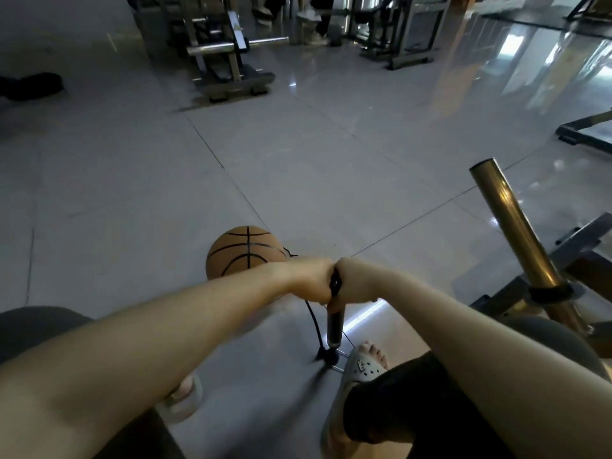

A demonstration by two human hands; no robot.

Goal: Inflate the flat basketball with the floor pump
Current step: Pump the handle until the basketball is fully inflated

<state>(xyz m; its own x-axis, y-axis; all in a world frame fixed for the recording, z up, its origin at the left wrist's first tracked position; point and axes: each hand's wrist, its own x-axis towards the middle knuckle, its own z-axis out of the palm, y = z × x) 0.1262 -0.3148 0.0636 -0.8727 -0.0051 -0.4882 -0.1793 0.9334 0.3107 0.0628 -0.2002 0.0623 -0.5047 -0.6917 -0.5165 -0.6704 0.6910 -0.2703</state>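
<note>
An orange basketball with black lines rests on the tiled floor just beyond my hands and looks round. The floor pump stands upright in front of me, with a black hose curving from its base toward the ball. My left hand and my right hand are side by side, both closed on the pump's handle, which they mostly hide. My right foot in a pale clog sits on the pump's foot bar at the base.
A brass-coloured bar of a gym machine slants up at the right, close to my right arm. More gym machines and people's legs stand at the far end. A dark bag lies far left.
</note>
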